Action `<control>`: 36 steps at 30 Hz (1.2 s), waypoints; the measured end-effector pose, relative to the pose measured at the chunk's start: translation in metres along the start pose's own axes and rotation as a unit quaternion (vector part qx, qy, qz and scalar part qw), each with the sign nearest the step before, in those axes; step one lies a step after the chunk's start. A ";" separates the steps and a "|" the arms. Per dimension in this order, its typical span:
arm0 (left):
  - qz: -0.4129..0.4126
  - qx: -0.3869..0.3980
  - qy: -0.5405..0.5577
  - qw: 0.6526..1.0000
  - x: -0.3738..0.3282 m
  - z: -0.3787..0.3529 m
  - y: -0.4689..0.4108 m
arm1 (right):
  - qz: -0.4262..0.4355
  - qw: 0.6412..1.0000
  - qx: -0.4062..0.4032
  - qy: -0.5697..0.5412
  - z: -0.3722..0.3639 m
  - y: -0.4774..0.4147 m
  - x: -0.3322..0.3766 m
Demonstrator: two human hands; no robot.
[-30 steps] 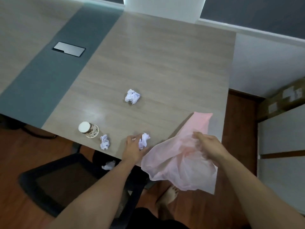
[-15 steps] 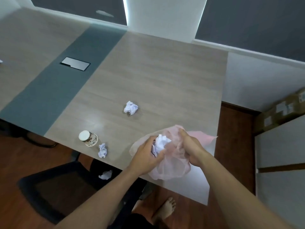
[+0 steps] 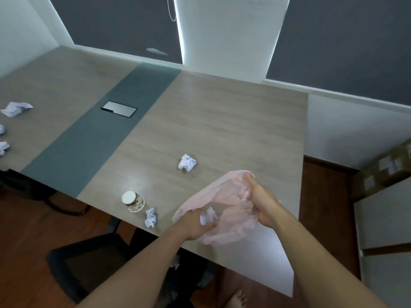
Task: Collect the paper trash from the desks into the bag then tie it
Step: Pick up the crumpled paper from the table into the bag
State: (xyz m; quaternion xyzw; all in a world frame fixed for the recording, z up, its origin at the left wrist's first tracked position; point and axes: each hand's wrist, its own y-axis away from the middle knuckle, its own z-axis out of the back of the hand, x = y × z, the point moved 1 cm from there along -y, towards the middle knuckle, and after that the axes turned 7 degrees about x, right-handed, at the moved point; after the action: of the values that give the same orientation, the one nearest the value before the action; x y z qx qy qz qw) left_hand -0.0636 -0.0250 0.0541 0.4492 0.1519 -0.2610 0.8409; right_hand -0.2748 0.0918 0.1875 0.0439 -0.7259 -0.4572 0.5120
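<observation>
A thin pink plastic bag lies open over the near edge of the wooden desk. My right hand grips the bag's rim on the right. My left hand holds the bag's left rim and a crumpled paper ball at the bag's mouth. Another crumpled paper lies mid-desk, and a third sits at the near edge beside a paper cup lying on its side. Several more paper balls lie on the left desk.
A grey strip with a metal cable hatch runs between the two desks. A black office chair stands below the near edge. Cardboard boxes and white cabinets stand on the right.
My left hand picked the paper ball off the desk and brought it to the bag's mouth. The bag now hangs spread open between both hands. The view has tilted up, showing the left desk.
</observation>
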 end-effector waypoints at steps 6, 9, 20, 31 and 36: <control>-0.084 -0.083 -0.014 0.993 0.034 0.046 0.022 | -0.021 0.999 -0.026 0.033 -0.044 -0.009 -0.011; -0.078 -0.204 -0.012 0.976 0.081 0.070 0.021 | -0.033 0.998 -0.049 0.035 -0.075 -0.012 -0.019; -0.029 -0.044 -0.135 0.989 0.226 0.047 -0.041 | -0.014 0.987 -0.141 0.082 -0.142 -0.001 -0.062; -0.166 -0.195 0.180 0.950 0.148 0.094 0.021 | -0.018 0.980 -0.190 0.055 -0.178 0.025 -0.068; -0.252 -0.025 0.098 0.962 0.112 0.080 0.033 | -0.013 0.984 -0.175 0.018 -0.197 0.036 -0.055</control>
State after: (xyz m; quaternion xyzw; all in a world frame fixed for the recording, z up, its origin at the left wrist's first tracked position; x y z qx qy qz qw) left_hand 0.0489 -0.1106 0.0654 0.3990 0.3483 -0.4153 0.7396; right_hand -0.0797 0.0206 0.1857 -0.0294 -0.6248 -0.5831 0.5185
